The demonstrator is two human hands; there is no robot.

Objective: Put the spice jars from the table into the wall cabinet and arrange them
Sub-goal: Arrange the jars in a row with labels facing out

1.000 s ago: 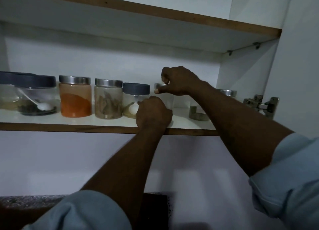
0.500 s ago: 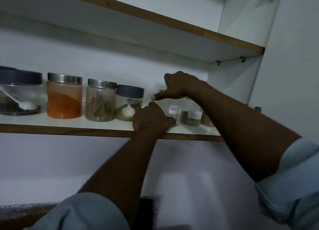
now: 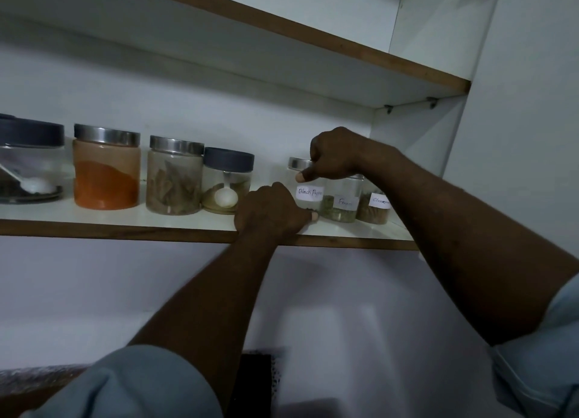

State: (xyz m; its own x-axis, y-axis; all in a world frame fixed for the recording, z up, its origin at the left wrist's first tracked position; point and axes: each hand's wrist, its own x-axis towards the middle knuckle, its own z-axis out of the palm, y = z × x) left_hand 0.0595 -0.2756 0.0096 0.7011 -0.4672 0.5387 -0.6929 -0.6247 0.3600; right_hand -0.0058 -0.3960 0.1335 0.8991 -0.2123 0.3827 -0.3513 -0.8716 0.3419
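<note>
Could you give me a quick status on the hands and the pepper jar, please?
Right hand grips pepper jar at lid; left hand holds its base. Jar upright on shelf. Fennel jar close beside it.

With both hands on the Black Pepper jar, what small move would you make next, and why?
Probably lift the left hand and right hand off: the Black Pepper jar stands upright on the shelf beside the Fennel jar, label outward.
</note>
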